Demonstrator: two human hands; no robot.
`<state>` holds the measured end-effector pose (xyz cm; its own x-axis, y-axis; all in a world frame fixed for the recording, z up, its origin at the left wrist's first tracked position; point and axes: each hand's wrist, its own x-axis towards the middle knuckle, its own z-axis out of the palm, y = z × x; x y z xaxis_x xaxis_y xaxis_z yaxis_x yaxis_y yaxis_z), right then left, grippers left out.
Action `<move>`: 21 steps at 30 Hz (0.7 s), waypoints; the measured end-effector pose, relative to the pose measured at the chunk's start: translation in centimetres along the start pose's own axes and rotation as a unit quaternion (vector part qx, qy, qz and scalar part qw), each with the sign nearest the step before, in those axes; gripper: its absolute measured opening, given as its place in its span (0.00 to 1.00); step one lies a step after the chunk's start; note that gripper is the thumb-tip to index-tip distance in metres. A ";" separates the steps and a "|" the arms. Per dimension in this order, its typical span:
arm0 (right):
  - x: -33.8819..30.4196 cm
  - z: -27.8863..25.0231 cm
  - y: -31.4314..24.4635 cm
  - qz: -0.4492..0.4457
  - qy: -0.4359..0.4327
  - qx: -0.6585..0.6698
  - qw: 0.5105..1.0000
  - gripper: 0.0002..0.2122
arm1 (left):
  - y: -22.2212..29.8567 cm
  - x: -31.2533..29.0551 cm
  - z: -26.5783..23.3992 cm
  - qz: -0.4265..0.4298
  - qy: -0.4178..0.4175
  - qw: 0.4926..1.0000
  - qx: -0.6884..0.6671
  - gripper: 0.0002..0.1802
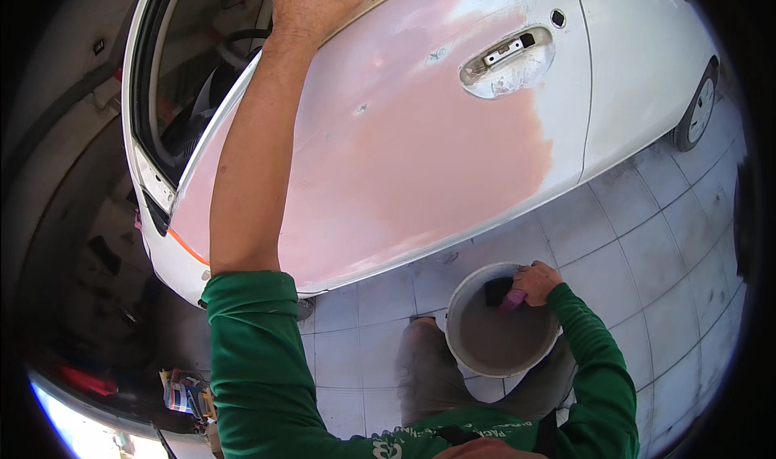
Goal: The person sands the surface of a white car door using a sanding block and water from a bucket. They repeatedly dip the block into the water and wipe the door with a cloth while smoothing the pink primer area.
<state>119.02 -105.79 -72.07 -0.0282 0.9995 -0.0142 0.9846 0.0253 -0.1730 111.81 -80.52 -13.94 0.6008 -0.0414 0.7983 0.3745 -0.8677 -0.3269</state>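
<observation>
My left hand (319,6) lies on the upper edge of a white car's front door (453,160), its thumb spread away; the other fingertips run out of view at the top. Large patches of the door are sanded and pinkish, with a few small bare spots. In my right hand (537,283) is a pink pad (512,300) with a black sheet, which looks like sandpaper (497,291). I hold it at the rim of a pale round bucket (454,342), over or in the murky grey-brown water (493,334).
A recessed door handle (507,52) with its outer cover off sits at the door's upper right. The rear wheel (699,111) stands at the far right. Pale floor tiles (638,273) spread below the car. Several small items (184,394) are piled at the lower left. The bucket is between my legs (432,370).
</observation>
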 end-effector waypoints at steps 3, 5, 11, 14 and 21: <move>-1.1 0.1 0.0 0.016 0.037 0.023 0.999 0.06 | 0.4 -2.6 0.5 0.008 0.008 0.999 -0.042 0.33; -1.3 0.1 0.5 0.021 0.031 0.023 0.999 0.06 | -1.0 -9.1 1.2 0.077 0.037 0.996 -0.039 0.30; -0.2 0.2 0.3 -0.009 0.046 0.044 0.998 0.06 | 2.7 -2.8 2.0 0.071 0.049 0.996 0.009 0.30; 0.5 0.4 -0.3 -0.035 0.075 0.056 0.995 0.06 | 8.5 4.5 0.3 0.005 -0.027 0.998 -0.047 0.34; -1.4 1.3 1.7 -0.006 0.103 0.098 0.990 0.10 | -1.7 -15.7 1.8 0.033 0.050 0.998 -0.011 0.26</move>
<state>120.54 -107.16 -73.62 0.0171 0.9822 0.1873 0.9316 0.0524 -0.3597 103.00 -77.55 -26.80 0.5500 -0.1479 0.8220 0.3200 -0.8718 -0.3710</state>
